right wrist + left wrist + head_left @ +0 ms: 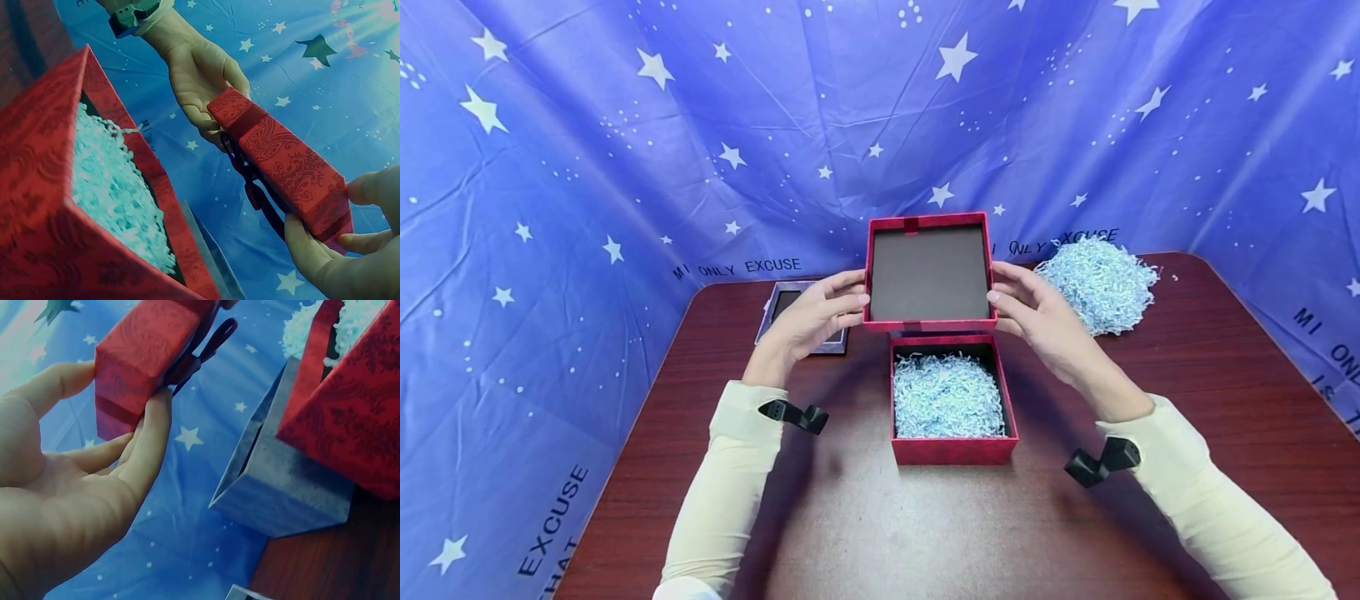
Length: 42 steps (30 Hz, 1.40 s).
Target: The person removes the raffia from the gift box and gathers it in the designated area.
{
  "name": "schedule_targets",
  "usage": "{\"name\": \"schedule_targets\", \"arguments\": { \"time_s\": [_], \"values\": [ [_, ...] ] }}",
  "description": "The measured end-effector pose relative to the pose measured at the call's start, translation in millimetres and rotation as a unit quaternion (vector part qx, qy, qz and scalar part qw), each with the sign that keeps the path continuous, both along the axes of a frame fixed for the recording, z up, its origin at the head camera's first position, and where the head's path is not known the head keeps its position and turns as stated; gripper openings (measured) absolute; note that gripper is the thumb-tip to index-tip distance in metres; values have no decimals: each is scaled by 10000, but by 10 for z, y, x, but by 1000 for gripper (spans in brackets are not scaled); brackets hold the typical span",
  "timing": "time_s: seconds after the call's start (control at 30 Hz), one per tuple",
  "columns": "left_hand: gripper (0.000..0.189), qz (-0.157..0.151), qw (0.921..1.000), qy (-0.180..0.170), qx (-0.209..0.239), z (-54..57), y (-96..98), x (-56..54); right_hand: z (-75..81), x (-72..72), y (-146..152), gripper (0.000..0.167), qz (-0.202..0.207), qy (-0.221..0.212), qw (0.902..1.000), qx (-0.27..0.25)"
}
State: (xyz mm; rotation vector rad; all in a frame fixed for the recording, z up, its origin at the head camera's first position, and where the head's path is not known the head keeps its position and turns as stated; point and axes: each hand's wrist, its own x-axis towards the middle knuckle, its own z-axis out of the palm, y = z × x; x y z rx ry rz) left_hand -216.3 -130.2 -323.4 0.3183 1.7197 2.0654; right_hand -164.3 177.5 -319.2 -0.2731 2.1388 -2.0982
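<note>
Both hands hold a square red box lid (pixel 928 275) above the table, its dark inner side facing the head camera. My left hand (pixel 808 312) grips the lid's left edge between thumb and fingers, and my right hand (pixel 1037 312) grips the right edge. A dark ribbon bow (pixel 253 195) shows on the lid's outer face in both wrist views. Just below and nearer stands the red patterned box (pixel 955 452), open at the top. Pale blue shredded paper (pixel 950 398) fills much of it.
A lilac box part (pixel 833 347) with a dark inside lies behind my left hand. Beside the red box, a grey-blue box (pixel 294 494) shows in the left wrist view. Loose blue shredded paper (pixel 1101 283) is heaped at the table's back right. A starry blue curtain (pixel 820 108) hangs behind.
</note>
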Motion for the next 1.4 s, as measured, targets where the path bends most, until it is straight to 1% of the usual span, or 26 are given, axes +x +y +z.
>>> {"name": "schedule_targets", "arguments": {
  "time_s": [0.07, 0.23, 0.4, 0.67, 0.73, 0.87, 1.0, 1.1, 1.23, 1.3, 1.4],
  "values": [
    [52, 17, 10000, -52, 29, -6, -52, 3, -17, 10, -36, 59, 46, -56, 9999, 74],
    [38, 208, 9997, -129, -4, -30, -177, 10, -75, 27, -153, 59, 154, -125, 9997, 158],
    [34, 261, 9995, -112, -140, -64, -321, 56, -129, 41, -278, 60, 309, -155, 9994, 71],
    [29, 208, 9993, -91, -298, -110, -539, 114, -217, 65, -422, 60, 554, -205, 9982, 43],
    [27, 195, 9994, -127, -274, -124, -595, 127, -229, 74, -457, 61, 640, -171, 9978, 93],
    [22, 101, 9997, -176, -124, -158, -701, 153, -236, 102, -545, 61, 770, -133, 9969, 36],
    [21, -13, 9999, -95, -49, -185, -807, 188, -231, 139, -642, 63, 851, -147, 9962, -64],
    [21, -37, 10000, -59, -72, -199, -885, 223, -237, 172, -714, 64, 855, -212, 9961, -27],
    [19, -22, 9999, -109, -62, -231, -988, 271, -266, 208, -798, 65, 907, -281, 9955, 65],
    [18, -44, 9999, -125, -48, -258, -1044, 289, -282, 224, -839, 66, 977, -298, 9948, 41],
    [17, -100, 9998, -138, -64, -289, -1120, 317, -303, 248, -899, 66, 1024, -315, 9941, 154]
  ]
}}
